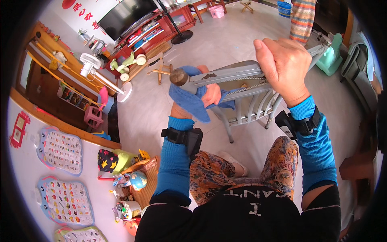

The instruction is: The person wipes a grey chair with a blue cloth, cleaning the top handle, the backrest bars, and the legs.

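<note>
A grey-painted frame [232, 73] with curved slats and legs stands tilted before me, its paint chipped on the top rail. A round wooden knob [179, 76] caps the rail's near left end. Around that end wraps a blue cloth [190, 103], and my left hand [211, 94] grips it against the rail. Part of the left palm is hidden by the cloth and rail. Farther along the frame, my right hand [285, 68] is closed over the top rail with its thumb pointing up; its fingertips are hidden.
A white standing fan [90, 62], a small folding stool [161, 69] and a green ride-on toy [128, 63] stand to the left. A person's striped trouser leg [302, 21] shows at the far right, near a mint-green plastic item [331, 57]. Toys and a globe [138, 180] lie at lower left.
</note>
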Motion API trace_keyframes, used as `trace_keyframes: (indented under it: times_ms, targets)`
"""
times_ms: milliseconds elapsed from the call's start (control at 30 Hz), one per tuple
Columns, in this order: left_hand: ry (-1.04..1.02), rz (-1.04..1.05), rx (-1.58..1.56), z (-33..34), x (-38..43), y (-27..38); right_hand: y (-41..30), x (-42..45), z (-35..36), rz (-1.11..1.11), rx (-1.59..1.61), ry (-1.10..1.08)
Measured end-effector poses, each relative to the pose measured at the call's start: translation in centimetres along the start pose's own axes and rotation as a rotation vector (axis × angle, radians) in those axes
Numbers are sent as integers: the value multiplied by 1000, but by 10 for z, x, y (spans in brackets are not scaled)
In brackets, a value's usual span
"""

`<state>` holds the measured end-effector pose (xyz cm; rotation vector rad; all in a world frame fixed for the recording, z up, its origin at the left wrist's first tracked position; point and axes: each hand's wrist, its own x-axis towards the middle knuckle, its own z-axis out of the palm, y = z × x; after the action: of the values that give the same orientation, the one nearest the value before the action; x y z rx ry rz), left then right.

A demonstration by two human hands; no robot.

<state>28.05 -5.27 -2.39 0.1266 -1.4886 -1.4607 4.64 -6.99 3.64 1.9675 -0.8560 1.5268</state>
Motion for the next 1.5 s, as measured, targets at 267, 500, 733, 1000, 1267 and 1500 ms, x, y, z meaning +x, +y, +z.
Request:
trace_keyframes:
  times_ms: [267,500,733,1000,1267,1500]
  targets:
    - [310,112,559,-12,-17,-12,-4,2,-2,14,13,-17]
    - [708,326,1160,35,-35,-45,-1,0,-3,15,-20,-33]
    - [681,263,1055,27,-47,-57,-4,1,-1,24,10,-14]
    - [632,394,1136,25,-39,-55,-3,1,-3,13,-8,-9]
    - [635,207,1069,12,-43,-38,0,0,0,3,3,-3]
    - [355,52,560,3,-20,9,4,-1,4,-34,0,62]
